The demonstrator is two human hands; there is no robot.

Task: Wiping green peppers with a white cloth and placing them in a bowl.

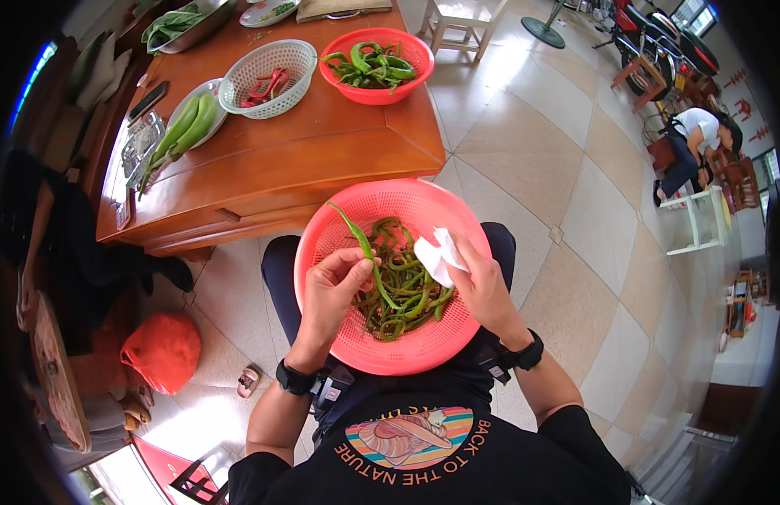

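Note:
My left hand (pixel 335 281) pinches one long, bright green chili pepper (pixel 357 232) between thumb and fingers, its thin end pointing up and away. A crumpled white tissue or cloth (pixel 438 257) is gripped in my right hand (pixel 484 284), beside the pepper but apart from it. Both hands are over a pink perforated plastic basket (pixel 440 205) that rests on my lap. Slender, curled, darker green pods (pixel 396 315), apparently chili peppers, lie in a tangle on its bottom. My left fingers hide some of them.
A wooden table (pixel 314 158) stands ahead, bearing a red basket (pixel 421 82) of green peppers, a white basket (pixel 289 104) with red peppers, and a plate (pixel 216 120) with pale green eggplants (pixel 191 126). A red plastic bag (pixel 163 353) sits left on the floor. Other people (pixel 696 129) sit nearby.

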